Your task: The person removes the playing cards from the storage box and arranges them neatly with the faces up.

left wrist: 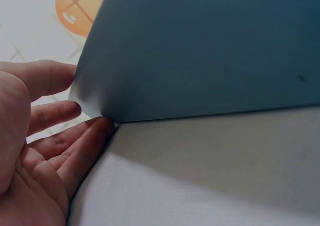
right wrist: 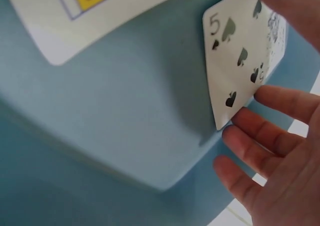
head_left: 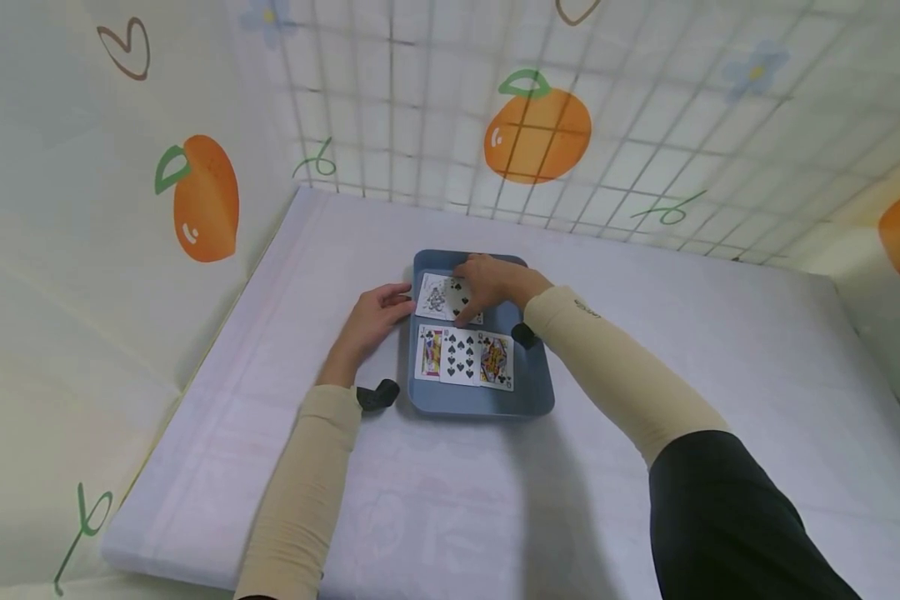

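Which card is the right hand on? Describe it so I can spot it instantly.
Find the blue tray in the middle of the white table. In its far row, under the right hand, lies the five of spades, overlapping a joker-like card. Unlike the three near-row cards, it is in that hand's grip.

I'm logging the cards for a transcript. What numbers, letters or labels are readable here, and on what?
"5": corner of the five of spades in the right hand.
"10": corner of the ten of spades in the blue tray, barely legible.
Face cards: corner letters too small.
Sleeve logo: blurred.
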A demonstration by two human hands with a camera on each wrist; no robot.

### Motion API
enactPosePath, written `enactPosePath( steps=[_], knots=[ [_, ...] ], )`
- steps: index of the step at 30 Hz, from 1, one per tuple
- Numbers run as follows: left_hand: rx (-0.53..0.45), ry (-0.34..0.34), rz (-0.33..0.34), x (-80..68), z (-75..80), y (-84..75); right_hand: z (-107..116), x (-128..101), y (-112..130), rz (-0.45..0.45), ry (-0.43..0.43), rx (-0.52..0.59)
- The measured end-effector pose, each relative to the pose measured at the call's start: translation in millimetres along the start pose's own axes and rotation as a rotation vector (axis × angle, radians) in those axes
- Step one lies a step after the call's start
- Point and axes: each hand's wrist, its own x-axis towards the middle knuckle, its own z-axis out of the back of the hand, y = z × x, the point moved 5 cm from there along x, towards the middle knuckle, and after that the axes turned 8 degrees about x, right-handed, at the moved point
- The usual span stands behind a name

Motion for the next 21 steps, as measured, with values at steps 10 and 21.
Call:
enactPosePath(
  steps=[10, 21],
  knots=[
    [0.025, 0.007, -0.019, 1.3, -3.5, -3.6, 2.2, -10.0, -5.1, 0.005, 0.001, -0.025],
    [0.014, -0.007, -0.024, -0.5, -1.7, -1.6, 7.0, -18.7, -16.7, -0.040, -0.016, -0.012]
  ],
)
